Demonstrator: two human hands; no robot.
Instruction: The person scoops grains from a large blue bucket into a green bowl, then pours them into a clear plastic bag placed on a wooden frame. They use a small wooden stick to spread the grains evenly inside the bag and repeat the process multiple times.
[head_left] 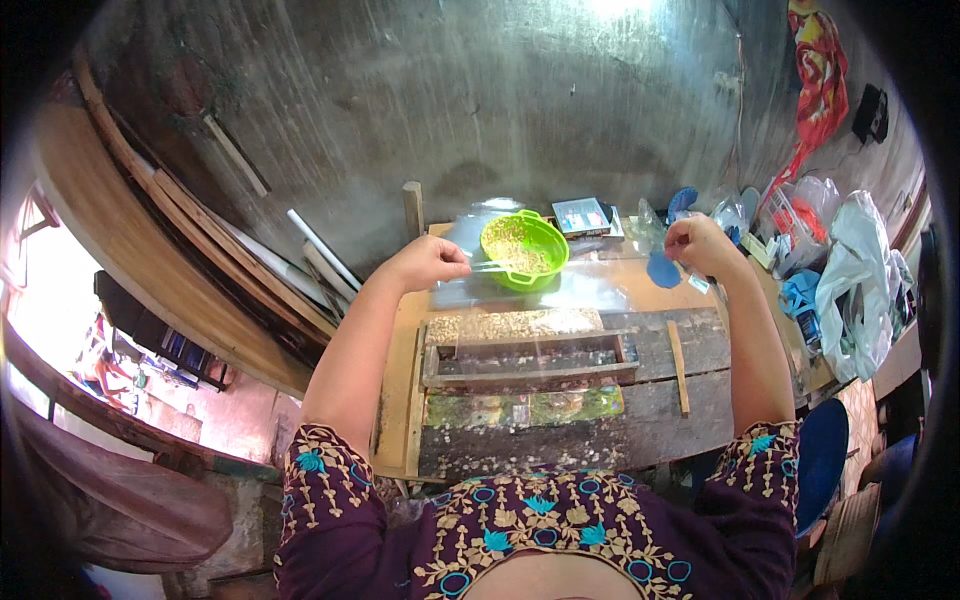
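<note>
My left hand (430, 262) is raised over the far left of the table, thumb and fingers pinched on what looks like a clear plastic sheet (490, 267), seen mostly as white glints. Level with it on the right, my right hand (703, 247) is also pinched closed; what it grips is too thin to make out. Between the hands, farther back, stands a green plastic basin (540, 275) with handles, holding pale beige flakes or grains. Nearer me lies a long, narrow wooden frame (530, 378). A blue round piece (663, 270) shows beside my right hand.
A wooden stick (679, 367) lies on the dark boards (650, 435), where pale crumbs are scattered. Behind the basin sits a small box-like device (580, 217). Plastic bags (858, 285) crowd the right side. Planks (220, 270) lean at left against the concrete wall (450, 110).
</note>
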